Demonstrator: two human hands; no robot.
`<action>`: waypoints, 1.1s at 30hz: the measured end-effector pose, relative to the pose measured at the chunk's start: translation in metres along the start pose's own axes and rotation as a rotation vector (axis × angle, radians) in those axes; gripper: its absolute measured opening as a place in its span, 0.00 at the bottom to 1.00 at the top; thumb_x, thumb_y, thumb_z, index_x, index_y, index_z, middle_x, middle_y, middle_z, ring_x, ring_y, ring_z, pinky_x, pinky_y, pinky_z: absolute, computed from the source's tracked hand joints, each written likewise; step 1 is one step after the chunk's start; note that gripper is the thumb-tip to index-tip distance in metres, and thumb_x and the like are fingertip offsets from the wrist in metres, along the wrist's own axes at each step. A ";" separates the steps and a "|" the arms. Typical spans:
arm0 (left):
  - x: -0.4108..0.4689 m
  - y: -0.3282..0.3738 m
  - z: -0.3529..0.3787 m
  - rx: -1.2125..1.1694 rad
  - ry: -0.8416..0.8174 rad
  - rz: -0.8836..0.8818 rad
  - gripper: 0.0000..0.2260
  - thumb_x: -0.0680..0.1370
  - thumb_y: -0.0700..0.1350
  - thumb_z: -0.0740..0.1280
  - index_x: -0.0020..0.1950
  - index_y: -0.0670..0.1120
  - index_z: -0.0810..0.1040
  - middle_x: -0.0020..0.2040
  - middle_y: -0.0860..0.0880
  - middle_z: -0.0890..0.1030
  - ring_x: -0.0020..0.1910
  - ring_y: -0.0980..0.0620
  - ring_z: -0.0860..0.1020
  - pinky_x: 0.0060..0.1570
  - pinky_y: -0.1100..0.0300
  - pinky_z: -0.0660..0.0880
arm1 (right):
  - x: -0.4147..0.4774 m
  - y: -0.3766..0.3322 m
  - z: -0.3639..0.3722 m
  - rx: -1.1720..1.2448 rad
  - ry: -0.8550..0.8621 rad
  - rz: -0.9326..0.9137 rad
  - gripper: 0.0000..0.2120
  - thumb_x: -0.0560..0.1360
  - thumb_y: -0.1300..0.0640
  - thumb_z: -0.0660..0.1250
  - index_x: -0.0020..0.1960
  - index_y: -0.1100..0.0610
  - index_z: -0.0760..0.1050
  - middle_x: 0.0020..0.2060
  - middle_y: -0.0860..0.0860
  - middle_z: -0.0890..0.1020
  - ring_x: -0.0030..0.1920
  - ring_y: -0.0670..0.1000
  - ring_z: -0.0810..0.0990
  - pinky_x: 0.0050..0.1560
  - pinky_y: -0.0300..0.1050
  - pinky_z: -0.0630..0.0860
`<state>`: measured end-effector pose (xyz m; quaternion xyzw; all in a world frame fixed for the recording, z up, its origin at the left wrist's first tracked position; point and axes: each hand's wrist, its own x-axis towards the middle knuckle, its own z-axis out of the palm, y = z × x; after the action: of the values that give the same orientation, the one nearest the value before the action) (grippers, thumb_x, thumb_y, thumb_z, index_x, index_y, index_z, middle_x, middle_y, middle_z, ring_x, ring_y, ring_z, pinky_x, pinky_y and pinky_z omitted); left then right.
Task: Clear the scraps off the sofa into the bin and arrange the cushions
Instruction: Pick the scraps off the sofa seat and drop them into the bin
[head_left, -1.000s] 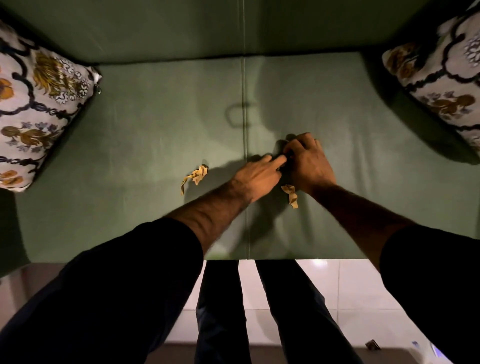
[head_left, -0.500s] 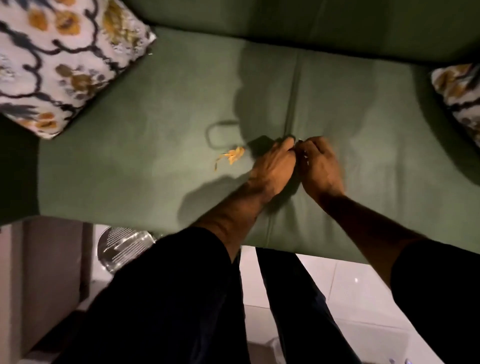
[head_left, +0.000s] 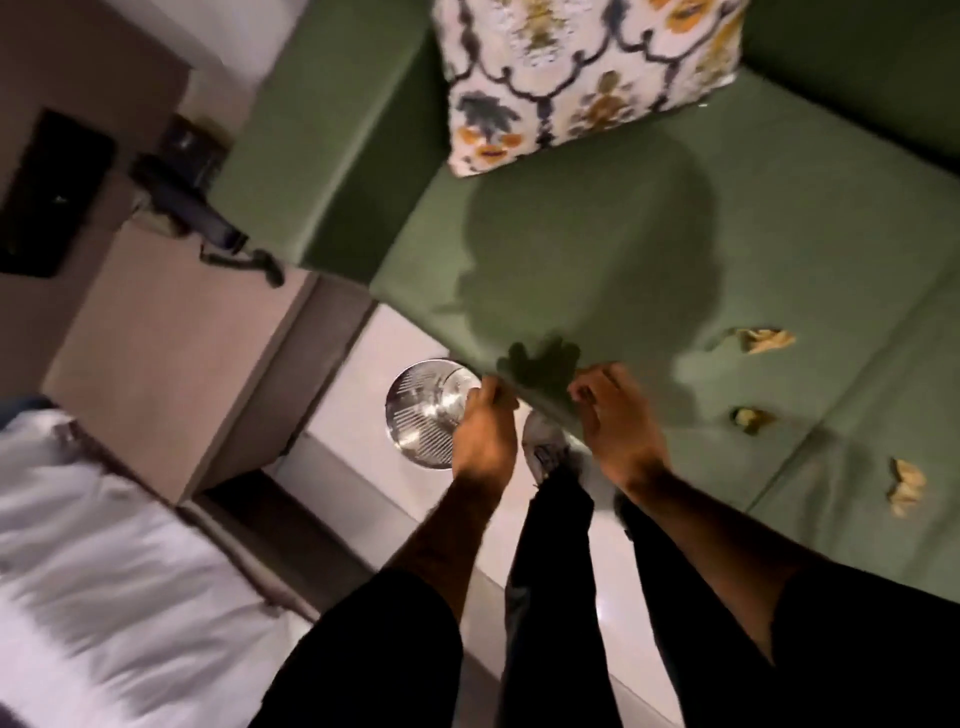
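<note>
- My left hand (head_left: 480, 434) is curled shut, fingers bunched over the rim of the bin (head_left: 415, 415) — whether it holds a scrap I cannot tell; nothing shows between the fingers.
- My right hand (head_left: 615, 426) hangs just beside it at the front edge of the sofa (head_left: 597, 249), fingers half bent and pinched toward the thumb; what it holds, if anything, is hidden.
- The two hands are near each other but apart, a shoe (head_left: 543, 441) on the floor showing between them.
- The bin is a shiny metal one, standing on the pale floor (head_left: 353, 467) just in front of the sofa's corner.
- Three scraps lie on the seat to my right — one (head_left: 763, 340) farthest back, one (head_left: 750, 418) nearer the front, one (head_left: 906, 486) farther right.
- A patterned cushion (head_left: 576, 73) leans at the armrest end of the seat, well apart from the scraps.
- Left of the sofa stands a beige cabinet (head_left: 166, 332), with white bedding (head_left: 93, 571) nearest me.
</note>
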<state>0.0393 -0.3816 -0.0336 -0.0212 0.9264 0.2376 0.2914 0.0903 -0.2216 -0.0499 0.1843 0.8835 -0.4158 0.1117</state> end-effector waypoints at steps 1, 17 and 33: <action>0.003 -0.022 -0.008 0.001 0.011 -0.061 0.13 0.79 0.37 0.58 0.61 0.45 0.73 0.59 0.42 0.78 0.55 0.38 0.80 0.51 0.43 0.77 | 0.002 -0.015 0.021 -0.010 -0.051 -0.034 0.07 0.78 0.66 0.66 0.52 0.60 0.82 0.53 0.61 0.80 0.51 0.64 0.82 0.52 0.53 0.76; 0.044 -0.175 0.009 0.094 -0.032 -0.166 0.24 0.78 0.36 0.60 0.74 0.46 0.67 0.76 0.46 0.62 0.71 0.39 0.68 0.57 0.41 0.77 | 0.014 -0.044 0.168 -0.056 -0.418 -0.042 0.24 0.76 0.61 0.69 0.70 0.58 0.68 0.65 0.56 0.79 0.62 0.61 0.80 0.59 0.48 0.76; 0.014 -0.013 0.043 0.069 0.050 0.538 0.10 0.74 0.37 0.65 0.52 0.47 0.80 0.57 0.46 0.77 0.49 0.44 0.80 0.43 0.52 0.79 | -0.080 0.102 -0.043 -0.115 0.402 0.154 0.10 0.75 0.60 0.66 0.57 0.57 0.75 0.58 0.54 0.77 0.59 0.57 0.75 0.66 0.40 0.70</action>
<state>0.0526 -0.3722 -0.0775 0.2298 0.9131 0.2743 0.1954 0.2035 -0.1470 -0.0658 0.3240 0.8934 -0.3101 -0.0250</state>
